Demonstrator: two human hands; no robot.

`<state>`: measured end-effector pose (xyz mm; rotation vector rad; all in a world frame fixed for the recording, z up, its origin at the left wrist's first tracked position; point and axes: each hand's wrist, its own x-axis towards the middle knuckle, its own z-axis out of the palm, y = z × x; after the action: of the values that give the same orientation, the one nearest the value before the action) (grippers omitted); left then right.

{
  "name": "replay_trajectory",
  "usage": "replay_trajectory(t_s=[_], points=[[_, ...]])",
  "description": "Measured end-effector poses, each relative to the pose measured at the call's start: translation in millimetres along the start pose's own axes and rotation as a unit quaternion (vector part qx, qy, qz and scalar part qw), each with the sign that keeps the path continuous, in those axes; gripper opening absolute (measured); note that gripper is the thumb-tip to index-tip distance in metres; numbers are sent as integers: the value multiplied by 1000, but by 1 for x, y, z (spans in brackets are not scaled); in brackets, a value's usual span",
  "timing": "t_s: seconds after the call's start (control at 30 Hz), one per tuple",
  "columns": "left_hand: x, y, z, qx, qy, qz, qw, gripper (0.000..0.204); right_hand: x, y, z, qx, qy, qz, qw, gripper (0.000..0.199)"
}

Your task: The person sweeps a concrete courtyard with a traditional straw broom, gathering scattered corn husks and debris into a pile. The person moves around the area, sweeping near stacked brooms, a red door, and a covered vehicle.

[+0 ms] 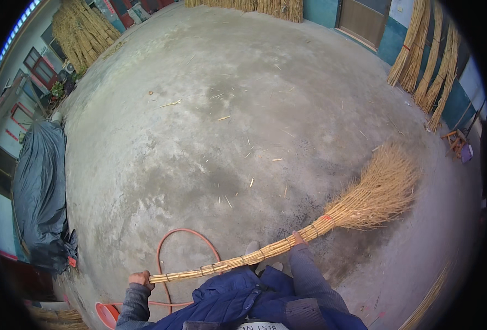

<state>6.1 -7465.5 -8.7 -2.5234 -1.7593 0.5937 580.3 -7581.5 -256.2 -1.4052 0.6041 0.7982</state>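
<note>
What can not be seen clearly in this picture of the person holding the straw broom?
Head view only:
- Right hand: mostly hidden behind the broom; grip unclear.
- Left hand: fingers around the handle end are too small to tell.
- Orange object: cut off by the lower edge.
- Dark tarp: covers whatever lies beneath.

A straw broom (287, 242) stretches across the near concrete floor (243, 110), head fanned to the right. The left hand (140, 278) grips the handle's end; the right hand (298, 238) holds it farther along. An orange hose (184, 235) loops beneath.
</note>
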Motion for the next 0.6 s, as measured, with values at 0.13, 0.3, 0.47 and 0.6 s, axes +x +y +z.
replay_trajectory(t_s=[0.13, 0.3, 0.47, 0.6], points=[[102, 81, -37, 7, 59, 130, 990, 18, 53, -49, -87, 134, -46, 37, 989, 44], [204, 265, -79, -56, 125, 306, 942, 19, 138, -105, -250, 212, 105, -15, 971, 45], [214, 481, -102, -84, 167, 393, 900, 18, 234, -186, -393, 256, 154, -18, 954, 40], [165, 557, -129, -59, 108, 353, 927, 20, 290, -225, -444, 280, 180, 50, 942, 33]])
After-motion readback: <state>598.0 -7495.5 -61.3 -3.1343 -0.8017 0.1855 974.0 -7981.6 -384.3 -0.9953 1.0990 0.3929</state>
